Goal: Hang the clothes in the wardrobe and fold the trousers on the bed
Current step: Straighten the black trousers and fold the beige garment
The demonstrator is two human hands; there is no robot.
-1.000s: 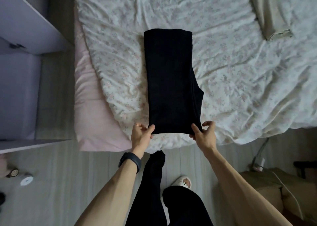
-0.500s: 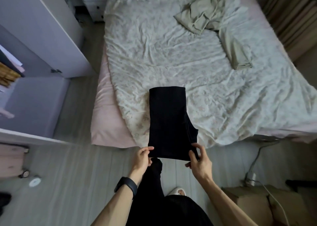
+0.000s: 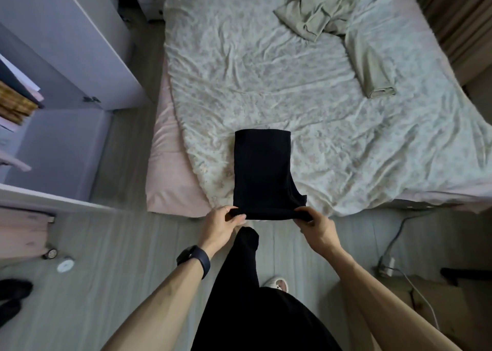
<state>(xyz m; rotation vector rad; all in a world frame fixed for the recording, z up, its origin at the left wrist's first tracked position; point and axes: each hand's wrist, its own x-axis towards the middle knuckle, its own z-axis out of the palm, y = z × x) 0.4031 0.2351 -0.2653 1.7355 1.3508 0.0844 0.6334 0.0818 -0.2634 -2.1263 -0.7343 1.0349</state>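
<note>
My left hand (image 3: 222, 221) and right hand (image 3: 314, 224) pinch the black trousers' (image 3: 262, 172) near corners. They lie folded on the bed (image 3: 292, 89).

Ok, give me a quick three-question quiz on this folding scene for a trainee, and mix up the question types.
1. True or false: the left hand and the right hand both pinch the near edge of the black trousers.
2. Where does the beige garment lie? A) on the floor B) at the far right of the bed C) over a chair
3. Which wrist wears the dark band?

Key: 1 true; 2 B; 3 the left.
</note>
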